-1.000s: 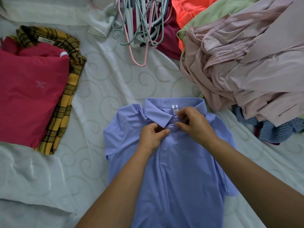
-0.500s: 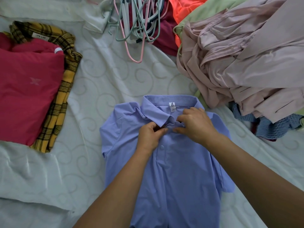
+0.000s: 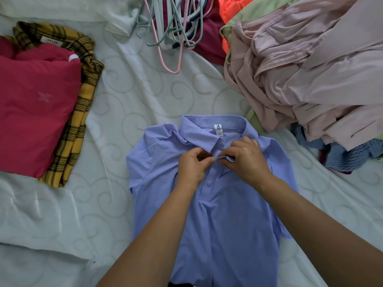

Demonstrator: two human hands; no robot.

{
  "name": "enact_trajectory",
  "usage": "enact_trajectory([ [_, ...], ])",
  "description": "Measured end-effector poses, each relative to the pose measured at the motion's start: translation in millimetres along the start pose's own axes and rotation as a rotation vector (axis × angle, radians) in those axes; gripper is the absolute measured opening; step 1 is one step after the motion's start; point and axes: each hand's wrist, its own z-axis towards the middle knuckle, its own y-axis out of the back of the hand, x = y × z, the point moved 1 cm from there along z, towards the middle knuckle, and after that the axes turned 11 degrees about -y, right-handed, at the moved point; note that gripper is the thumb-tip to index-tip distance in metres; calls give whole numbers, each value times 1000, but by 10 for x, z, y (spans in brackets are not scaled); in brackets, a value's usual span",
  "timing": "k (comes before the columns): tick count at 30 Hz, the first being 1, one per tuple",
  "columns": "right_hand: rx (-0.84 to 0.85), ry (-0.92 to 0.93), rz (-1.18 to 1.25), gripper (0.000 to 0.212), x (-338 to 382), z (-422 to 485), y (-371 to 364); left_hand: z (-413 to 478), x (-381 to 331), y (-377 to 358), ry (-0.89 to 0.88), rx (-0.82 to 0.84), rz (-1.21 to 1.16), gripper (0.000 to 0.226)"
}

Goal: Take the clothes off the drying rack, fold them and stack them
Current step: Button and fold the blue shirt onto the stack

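Observation:
A light blue polo shirt [image 3: 217, 220] lies face up on the white bed sheet [image 3: 128, 112], collar away from me. My left hand [image 3: 191, 165] pinches the placket just under the collar. My right hand [image 3: 245, 158] pinches the other placket edge and folds a strip of it over. The two hands almost touch at the top button; a lower button shows below them. At the left lies a stack with a folded red garment [image 3: 35, 104] on top of a yellow plaid shirt [image 3: 80, 112].
A heap of unfolded clothes fills the right: pale pink garments [image 3: 306, 69], a green one, an orange one [image 3: 234, 9] and a blue knit [image 3: 348, 154]. Several plastic hangers [image 3: 172, 23] lie at the top centre over a maroon garment.
Both hands have stayed at the shirt's placket and shifted slightly; my right hand now has a strip of the placket edge turned over between its fingers.

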Motion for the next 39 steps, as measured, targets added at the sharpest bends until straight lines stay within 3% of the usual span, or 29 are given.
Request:
enact_trajectory([
  [5, -56, 61, -6, 6, -18, 16, -93, 33, -47, -25, 0, -27, 113, 12],
  [18, -206, 188, 26, 16, -53, 7, -168, 72, -66, 20, 78, 68, 22, 12],
  [24, -146, 89, 75, 24, -57, 8, -179, 69, -62, 84, 81, 114, -30, 17],
  [28, -29, -73, 204, 23, -16, 24, -147, 1, -72, 97, 67, 151, -94, 19],
  [33, 147, -276, 263, 44, 63, 51, -122, -49, -84, -3, -15, 23, 105, 8],
  [37, 225, -277, 101, 22, 78, 99, -120, -100, -103, -47, -27, -62, 151, 10],
  [39, 265, -266, 39, 25, 81, 128, -130, -114, -98, -81, -23, -114, 166, 12],
])
